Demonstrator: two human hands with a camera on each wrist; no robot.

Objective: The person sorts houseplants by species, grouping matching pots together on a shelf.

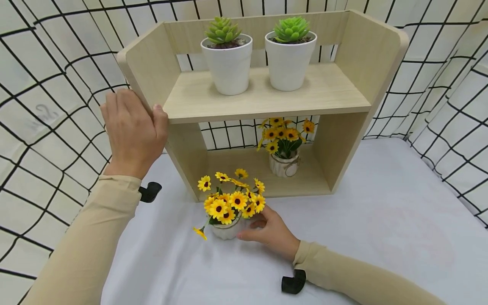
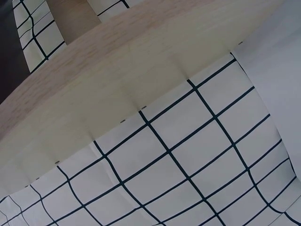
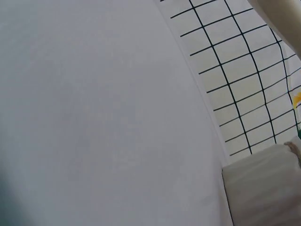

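Observation:
A two-tier light wooden shelf [image 1: 267,99] stands upright on the white cloth. My left hand [image 1: 133,131] grips its left side panel, the thumb lying by the front edge. That panel [image 2: 127,80] runs across the left wrist view. In front of the shelf's lower left sits a small whitish pot [image 1: 225,231] of yellow artificial flowers [image 1: 230,203]. My right hand [image 1: 272,231] holds this pot from the right, thumb at its near side and the other fingers partly hidden behind it. Part of the pot [image 3: 265,186] shows at the right wrist view's lower right.
Two white pots with green succulents [image 1: 230,63] [image 1: 291,59] stand on the upper tier. Another flower pot [image 1: 285,165] with yellow flowers is on the lower tier, right of centre. Black wire grid [image 1: 427,63] encloses the back and sides. White cloth [image 1: 381,220] covers the table.

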